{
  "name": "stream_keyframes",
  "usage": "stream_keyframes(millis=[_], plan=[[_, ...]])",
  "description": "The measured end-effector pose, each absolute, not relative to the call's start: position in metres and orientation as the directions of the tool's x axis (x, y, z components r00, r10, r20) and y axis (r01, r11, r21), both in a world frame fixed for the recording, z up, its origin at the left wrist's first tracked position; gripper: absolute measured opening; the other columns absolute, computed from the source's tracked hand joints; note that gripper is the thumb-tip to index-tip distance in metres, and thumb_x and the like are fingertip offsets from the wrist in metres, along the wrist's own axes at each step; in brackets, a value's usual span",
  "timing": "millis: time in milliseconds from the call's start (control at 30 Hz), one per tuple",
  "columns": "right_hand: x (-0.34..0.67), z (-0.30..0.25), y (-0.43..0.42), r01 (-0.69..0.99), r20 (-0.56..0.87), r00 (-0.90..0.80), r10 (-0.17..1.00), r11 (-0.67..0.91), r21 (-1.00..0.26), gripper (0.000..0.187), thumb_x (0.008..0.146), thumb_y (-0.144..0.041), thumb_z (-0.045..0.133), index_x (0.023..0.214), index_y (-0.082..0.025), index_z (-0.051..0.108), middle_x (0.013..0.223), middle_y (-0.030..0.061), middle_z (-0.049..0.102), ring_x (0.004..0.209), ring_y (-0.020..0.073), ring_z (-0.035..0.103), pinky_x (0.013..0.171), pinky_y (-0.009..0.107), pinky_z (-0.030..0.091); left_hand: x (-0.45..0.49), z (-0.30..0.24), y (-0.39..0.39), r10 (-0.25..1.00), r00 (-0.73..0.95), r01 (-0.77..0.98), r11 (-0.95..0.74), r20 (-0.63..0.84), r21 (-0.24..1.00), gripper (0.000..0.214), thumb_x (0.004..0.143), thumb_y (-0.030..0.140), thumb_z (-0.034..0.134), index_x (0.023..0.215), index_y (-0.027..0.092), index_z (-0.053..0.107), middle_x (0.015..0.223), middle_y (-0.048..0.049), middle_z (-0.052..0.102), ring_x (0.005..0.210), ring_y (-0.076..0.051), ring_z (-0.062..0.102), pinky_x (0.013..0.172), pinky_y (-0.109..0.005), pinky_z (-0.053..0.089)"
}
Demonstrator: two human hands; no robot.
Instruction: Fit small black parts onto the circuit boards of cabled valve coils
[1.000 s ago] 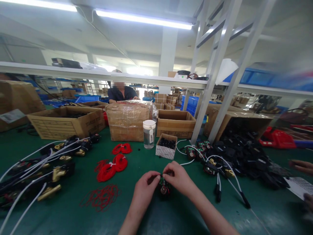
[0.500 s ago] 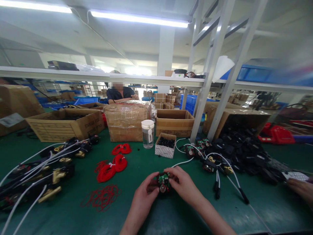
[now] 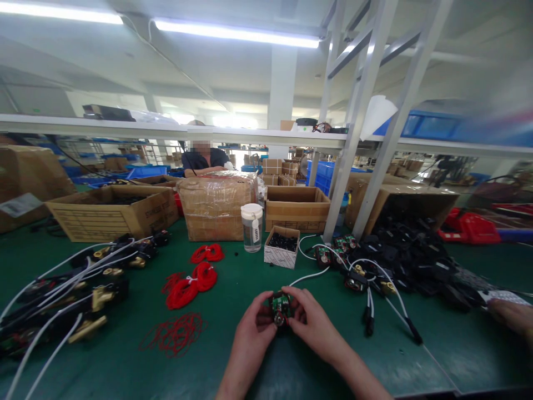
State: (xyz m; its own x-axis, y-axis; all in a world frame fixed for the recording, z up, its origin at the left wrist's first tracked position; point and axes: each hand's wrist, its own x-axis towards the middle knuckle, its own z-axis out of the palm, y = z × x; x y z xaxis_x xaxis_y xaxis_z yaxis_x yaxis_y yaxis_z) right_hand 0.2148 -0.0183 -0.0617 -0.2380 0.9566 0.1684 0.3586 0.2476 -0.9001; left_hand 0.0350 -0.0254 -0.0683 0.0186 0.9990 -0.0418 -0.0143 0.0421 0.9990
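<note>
Between my two hands, over the front of the green bench, is a small black-cased device with a green circuit board (image 3: pixel 281 304) showing and a round metallic part at its lower edge. My left hand (image 3: pixel 257 322) grips its left side with thumb and fingers. On the other side, my right hand (image 3: pixel 310 318) has its fingers and thumb closed on the case. A white cable (image 3: pixel 310 276) runs from behind the device toward similar circuit-board units (image 3: pixel 327 255). Red wire bundles (image 3: pixel 192 284) and a loose red wire tangle (image 3: pixel 175 335) lie left of my hands.
A small box of black parts (image 3: pixel 282 254) and a lidded clear jar (image 3: pixel 252 236) stand ahead. Black housings (image 3: pixel 410 261) spill from a carton at right, near another person's hand (image 3: pixel 510 314). Brass-fitted cable assemblies (image 3: pixel 95 300) lie left. A metal frame (image 3: pixel 366 166) rises at right.
My left hand has shifted slightly right and both hands now close around the device, which is tilted a little differently. The other person's hand at far right has moved slightly.
</note>
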Motion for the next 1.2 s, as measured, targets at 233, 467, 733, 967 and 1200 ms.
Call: stream_keyframes(millis=[233, 467, 733, 967, 1200], plan=[[0.216, -0.064, -0.019, 0.285, 0.154, -0.251, 0.956, 0.225, -0.932, 0.068, 0.069, -0.003, 0.057, 0.131, -0.032, 0.055, 0.104, 0.001, 0.052, 0.075, 0.0138, 0.059, 0.066, 0.029, 0.05, 0.04, -0.065, -0.027, 0.999, 0.032, -0.016, 0.034, -0.034, 0.999, 0.061, 0.059, 0.018, 0.068, 0.119, 0.019, 0.059, 0.094, -0.005, 0.072, 0.087, -0.024, 0.071, 0.08, -0.035, 0.056], [0.206, -0.073, -0.021, 0.287, 0.17, -0.12, 0.978, 0.198, -0.937, 0.069, 0.063, -0.002, 0.058, 0.127, -0.029, 0.055, 0.1, 0.0001, 0.051, 0.07, 0.0137, 0.056, 0.062, 0.028, 0.048, 0.046, -0.071, -0.025, 0.996, 0.088, -0.034, 0.015, -0.012, 0.999, 0.06, 0.063, 0.016, 0.066, 0.122, 0.022, 0.052, 0.107, -0.0064, 0.072, 0.096, -0.024, 0.072, 0.089, -0.036, 0.055], [0.209, -0.076, -0.019, 0.171, 0.119, -0.157, 0.98, 0.146, -0.974, 0.066, 0.065, -0.006, 0.059, 0.126, -0.031, 0.057, 0.094, -0.0014, 0.051, 0.075, 0.0142, 0.055, 0.067, 0.028, 0.047, 0.031, -0.061, -0.02, 0.979, 0.197, -0.042, 0.056, -0.047, 0.998, 0.067, 0.058, 0.01, 0.062, 0.124, 0.022, 0.055, 0.105, -0.006, 0.071, 0.095, -0.023, 0.07, 0.087, -0.035, 0.053], [0.214, -0.082, -0.016, 0.134, 0.116, -0.178, 0.977, 0.141, -0.981, 0.067, 0.065, -0.006, 0.055, 0.127, -0.031, 0.057, 0.09, -0.0019, 0.051, 0.075, 0.0149, 0.054, 0.07, 0.029, 0.046, 0.026, -0.072, -0.016, 0.973, 0.226, -0.111, 0.081, -0.054, 0.99, 0.071, 0.061, 0.013, 0.062, 0.131, 0.022, 0.053, 0.111, -0.0081, 0.069, 0.101, -0.025, 0.067, 0.091, -0.037, 0.05], [0.213, -0.082, -0.017, 0.17, 0.125, -0.181, 0.975, 0.157, -0.973, 0.067, 0.068, -0.006, 0.053, 0.131, -0.032, 0.055, 0.091, -0.0005, 0.052, 0.08, 0.0165, 0.055, 0.073, 0.03, 0.047, 0.024, -0.07, -0.018, 0.968, 0.24, -0.162, 0.108, -0.067, 0.981, 0.066, 0.068, 0.021, 0.067, 0.133, 0.022, 0.053, 0.115, -0.0084, 0.071, 0.107, -0.026, 0.066, 0.097, -0.038, 0.048]])
